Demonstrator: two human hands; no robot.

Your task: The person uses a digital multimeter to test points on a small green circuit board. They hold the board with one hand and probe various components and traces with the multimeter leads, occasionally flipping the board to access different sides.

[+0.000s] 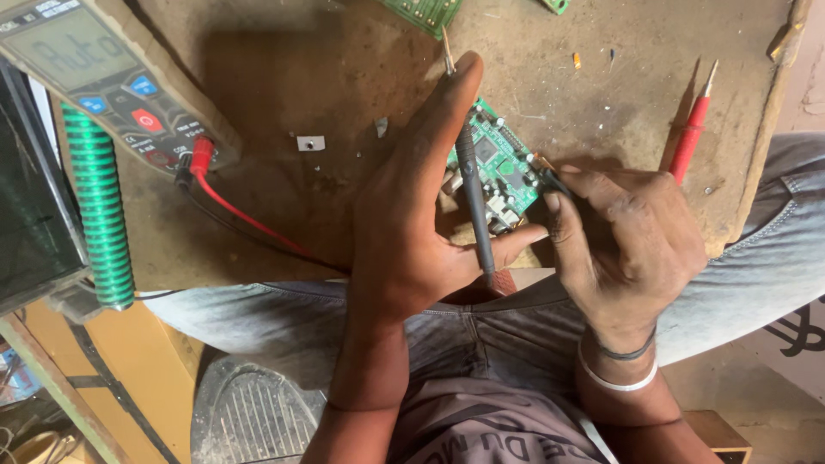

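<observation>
1. Two hands over the near edge of the worn brown wooden workbench (344, 77). Left hand (412, 223) grasps a slim black test probe (471, 185) between extended index finger and thumb, tip pointing to the far edge; probably steadied that way for fine aiming.
2. Right hand (632, 245) is curled around the right side of a small green circuit board (498, 167), fingers touching its edge, apparently bracing it. Whether it pinches something small there, cannot tell.
3. Board lies flat near the bench's near edge, between both hands, partly hidden by the left.
4. Red test probe (692, 129) lies unheld near the right edge, beside the right hand.
5. Grey-and-tan digital multimeter (103, 77) sits at the far-left corner, display facing the person, red lead (232, 206) plugged in and trailing toward the hands.
6. Green ribbed hose (99, 206) hangs off the left edge.
</observation>
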